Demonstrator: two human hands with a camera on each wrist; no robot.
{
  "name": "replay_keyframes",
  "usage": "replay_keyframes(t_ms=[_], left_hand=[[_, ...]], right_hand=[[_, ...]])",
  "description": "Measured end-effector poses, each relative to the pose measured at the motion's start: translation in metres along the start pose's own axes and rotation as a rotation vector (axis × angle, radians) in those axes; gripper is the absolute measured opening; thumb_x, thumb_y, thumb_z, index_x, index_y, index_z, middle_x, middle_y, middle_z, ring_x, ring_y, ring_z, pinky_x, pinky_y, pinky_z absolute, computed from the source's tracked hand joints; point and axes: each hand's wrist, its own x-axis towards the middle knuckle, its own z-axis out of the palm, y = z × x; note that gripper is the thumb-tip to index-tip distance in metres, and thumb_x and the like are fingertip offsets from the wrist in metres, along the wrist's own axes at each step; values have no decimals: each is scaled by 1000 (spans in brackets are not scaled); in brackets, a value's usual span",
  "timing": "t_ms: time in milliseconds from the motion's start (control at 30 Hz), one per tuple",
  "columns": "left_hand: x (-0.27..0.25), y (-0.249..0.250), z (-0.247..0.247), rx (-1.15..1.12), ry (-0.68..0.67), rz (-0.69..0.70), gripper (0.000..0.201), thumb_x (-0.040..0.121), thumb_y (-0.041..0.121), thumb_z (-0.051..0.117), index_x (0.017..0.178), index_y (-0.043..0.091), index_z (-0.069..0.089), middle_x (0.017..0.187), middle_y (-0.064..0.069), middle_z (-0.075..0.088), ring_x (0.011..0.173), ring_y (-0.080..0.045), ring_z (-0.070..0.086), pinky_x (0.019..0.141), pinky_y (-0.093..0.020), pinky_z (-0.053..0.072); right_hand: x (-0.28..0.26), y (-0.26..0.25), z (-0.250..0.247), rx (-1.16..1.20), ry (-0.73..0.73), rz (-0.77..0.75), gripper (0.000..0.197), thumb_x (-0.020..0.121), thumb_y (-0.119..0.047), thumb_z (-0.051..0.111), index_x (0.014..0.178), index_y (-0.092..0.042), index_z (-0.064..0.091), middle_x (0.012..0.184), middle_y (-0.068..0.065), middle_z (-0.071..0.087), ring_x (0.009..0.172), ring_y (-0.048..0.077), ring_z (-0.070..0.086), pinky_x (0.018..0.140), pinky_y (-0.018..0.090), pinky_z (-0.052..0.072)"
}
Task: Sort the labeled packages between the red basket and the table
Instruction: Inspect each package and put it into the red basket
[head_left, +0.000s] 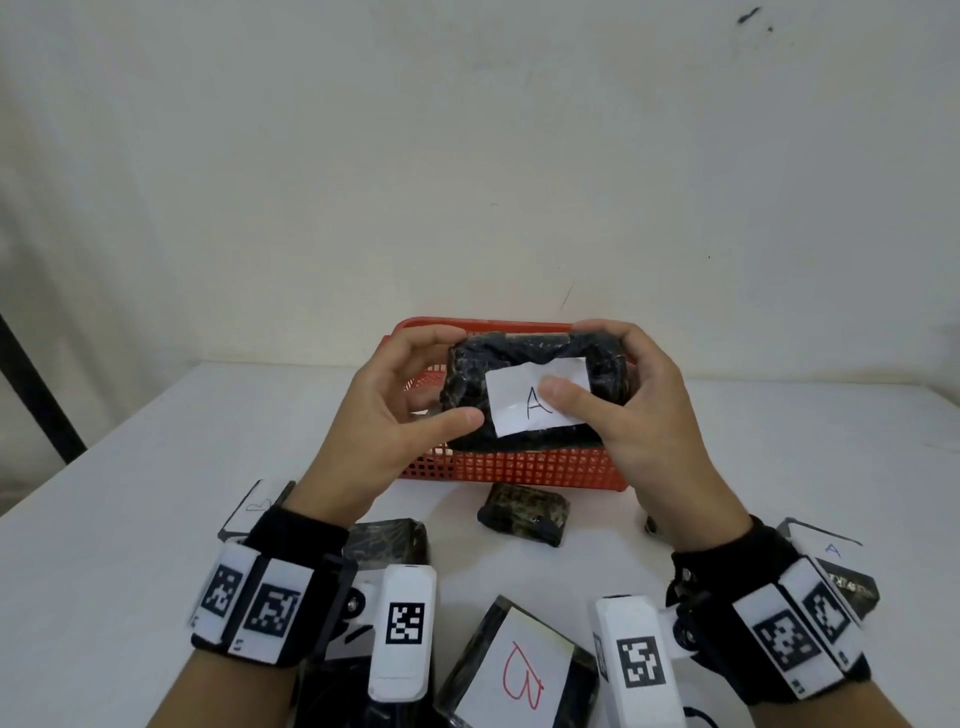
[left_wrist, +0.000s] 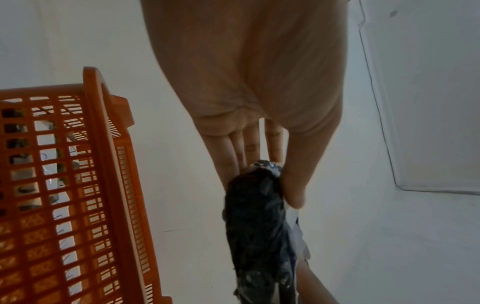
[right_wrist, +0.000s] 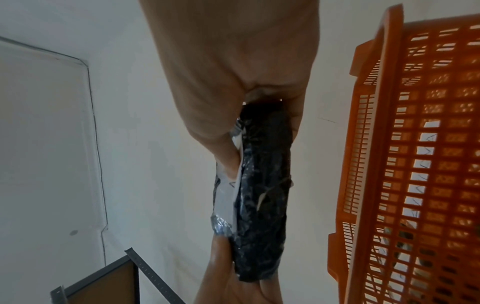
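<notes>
Both hands hold a black-wrapped package with a white label marked "A" above the red basket. My left hand pinches its left end, thumb in front and fingers behind. My right hand grips the right end, with the thumb pressed on the label. The left wrist view shows the package edge-on, held between thumb and fingers, with the basket to the left. Seen from the right wrist, the package is held the same way beside the basket.
On the white table near me lie several more black packages: one labeled "B" in red, one "B" at the left, one "A" at the right and an unlabeled one in front of the basket. Labeled packages show through the basket mesh.
</notes>
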Motion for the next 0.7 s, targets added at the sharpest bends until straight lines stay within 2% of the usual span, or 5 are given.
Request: replay_keyframes(t_ms=[133,333,500,600,700], left_hand=[[-1,4,0,-45,-55,23,68,68,10,82,129,21,55,132,-2,63,110,-22,67,86,-31,57],[-2,8,13,329,-8,175,73,68,16,89,125,44,52,118,12,63,97,-16,68,78,-22,55],[-4,12,17,471,17,237,77,68,25,88,129,48,47,114,14,62,98,-20,67,84,-35,59],[-6,16,24,449,-21,253,76,69,25,88,132,41,48,120,16,61,99,-18,67,86,-35,59],[-7,18,30,408,-49,280,74,70,20,88,132,29,50,129,13,60,98,-16,68,86,-29,59]], right_hand=[[2,1,-3,-11,12,123,77,58,-58,92,122,-33,58,117,-5,75,104,15,74,95,48,60],[-4,-4,2,-184,-153,147,69,89,-50,73,148,-37,39,133,-21,55,116,4,63,103,45,54],[-7,-6,5,-1,-301,136,107,63,-70,73,156,-48,25,160,-16,39,136,7,54,103,29,51],[-8,-3,9,46,-325,112,103,64,-65,75,154,-46,31,150,-23,49,130,5,60,106,35,54],[-9,4,15,130,-327,128,96,66,-53,81,151,-38,39,139,-11,60,117,8,70,93,37,61]])
